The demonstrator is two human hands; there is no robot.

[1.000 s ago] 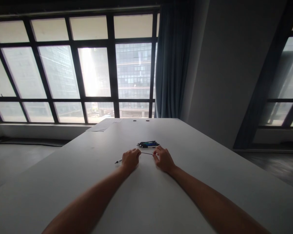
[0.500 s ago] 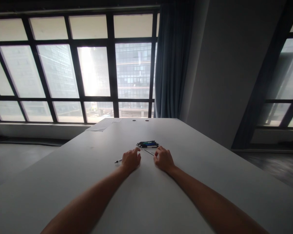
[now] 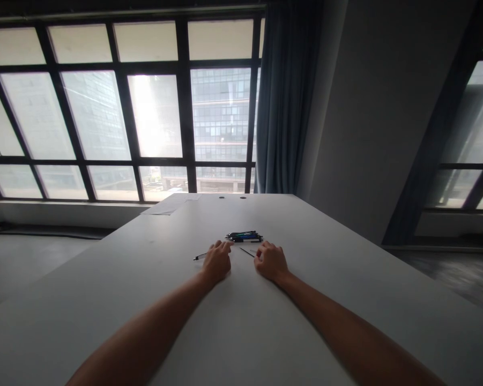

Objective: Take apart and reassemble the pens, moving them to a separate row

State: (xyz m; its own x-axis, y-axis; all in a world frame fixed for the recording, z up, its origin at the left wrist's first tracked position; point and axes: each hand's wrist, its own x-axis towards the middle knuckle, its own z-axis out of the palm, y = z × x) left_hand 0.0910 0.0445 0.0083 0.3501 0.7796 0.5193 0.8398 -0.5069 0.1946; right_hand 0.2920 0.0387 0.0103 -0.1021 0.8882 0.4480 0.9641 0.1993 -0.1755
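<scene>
My left hand [image 3: 217,260] is closed on a pen [image 3: 200,257], whose pale barrel and dark end stick out to the left. The fingers hide the rest of this pen. My right hand [image 3: 272,261] is closed, thumb and fingers pinched on a thin dark pen refill [image 3: 247,251] that points left and away from me. A short pale piece shows beside the refill, too small to make out. Just beyond both hands lies a pile of pens [image 3: 244,236], mostly black with some blue and green, side by side across the table.
The long white table [image 3: 233,332] runs away from me toward the windows. Sheets of paper [image 3: 163,206] lie at its far left edge. Two dark round grommets [image 3: 243,198] are at the far end. A blue curtain [image 3: 279,118] hangs behind it.
The pen in my left hand has turned a little, its outer end now farther from me. My left fingers have shifted slightly forward. My right hand stays almost in place with the refill.
</scene>
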